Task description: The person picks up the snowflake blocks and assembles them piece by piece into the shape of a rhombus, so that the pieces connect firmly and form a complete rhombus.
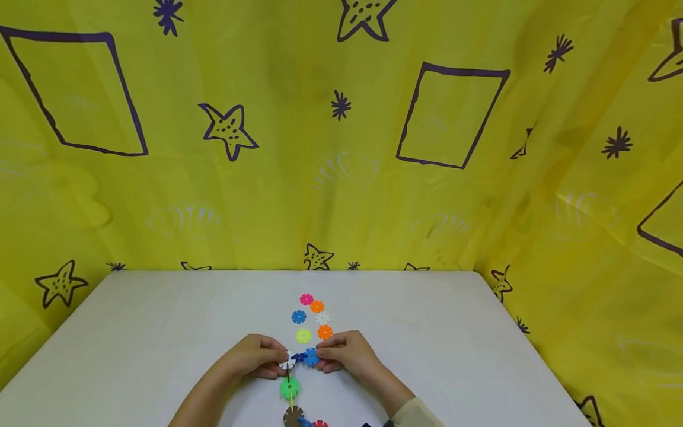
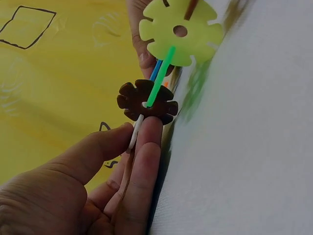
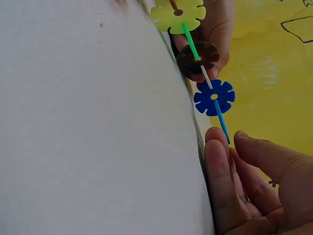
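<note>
A chain of notched plastic snowflake discs runs between both hands. My left hand [image 1: 258,357] pinches a white disc [image 1: 287,360] between thumb and fingers. Slotted onto it is a dark blue disc [image 3: 214,100], which joins a lighter blue disc [image 1: 311,357]. My right hand [image 1: 345,356] holds that lighter blue disc by its outer edge, with thumb and fingertips on either side. Toward me the chain goes on through a dark brown disc [image 2: 146,100], a green disc [image 1: 290,388], a yellow disc [image 2: 181,29] and another brown disc [image 1: 293,417].
Beyond the hands several loose discs lie on the white table [image 1: 160,332]: pink [image 1: 306,299], orange [image 1: 317,306], blue [image 1: 299,316], white [image 1: 322,318] and yellow [image 1: 303,335] among them. A red disc [image 1: 319,423] shows at the bottom edge. Yellow patterned cloth [image 1: 288,196] surrounds the table.
</note>
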{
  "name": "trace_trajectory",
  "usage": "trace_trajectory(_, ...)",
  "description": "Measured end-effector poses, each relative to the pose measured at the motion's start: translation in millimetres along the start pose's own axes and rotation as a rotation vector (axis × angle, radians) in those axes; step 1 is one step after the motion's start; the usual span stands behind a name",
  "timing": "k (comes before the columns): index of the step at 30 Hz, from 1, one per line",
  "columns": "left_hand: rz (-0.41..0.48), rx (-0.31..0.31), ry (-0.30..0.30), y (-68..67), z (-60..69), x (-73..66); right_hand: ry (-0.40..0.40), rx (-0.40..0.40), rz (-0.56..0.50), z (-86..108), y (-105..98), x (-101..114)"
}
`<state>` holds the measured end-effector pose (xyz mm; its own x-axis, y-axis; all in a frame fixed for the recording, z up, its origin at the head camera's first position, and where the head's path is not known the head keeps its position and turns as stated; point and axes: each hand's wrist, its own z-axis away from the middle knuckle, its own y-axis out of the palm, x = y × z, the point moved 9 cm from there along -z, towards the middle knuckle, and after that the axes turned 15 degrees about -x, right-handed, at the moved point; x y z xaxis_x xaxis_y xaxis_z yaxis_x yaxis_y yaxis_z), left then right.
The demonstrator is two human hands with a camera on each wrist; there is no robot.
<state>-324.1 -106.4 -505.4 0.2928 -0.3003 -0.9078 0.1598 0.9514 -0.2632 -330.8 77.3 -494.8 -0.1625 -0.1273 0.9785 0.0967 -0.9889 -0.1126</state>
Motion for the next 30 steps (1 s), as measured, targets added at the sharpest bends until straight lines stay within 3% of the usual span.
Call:
trace_trajectory(11, 0.035, 0.05, 0.024, -3.0, 2.2, -0.8, -0.025, -0.105, 0.033, -7.9, -20.5, 6.6)
trace_trajectory(18, 0.027, 0.045, 0.016, -2.7, 1.1, 0.7, -0.111, -0.234, 0.117, -21.8, -42.2, 17.4)
trace_trajectory(30, 0.031, 0.036, -0.001, -4.2, 2.2, 1.6, -0.12, -0.162, 0.313, -40.8, -32.9, 19.7)
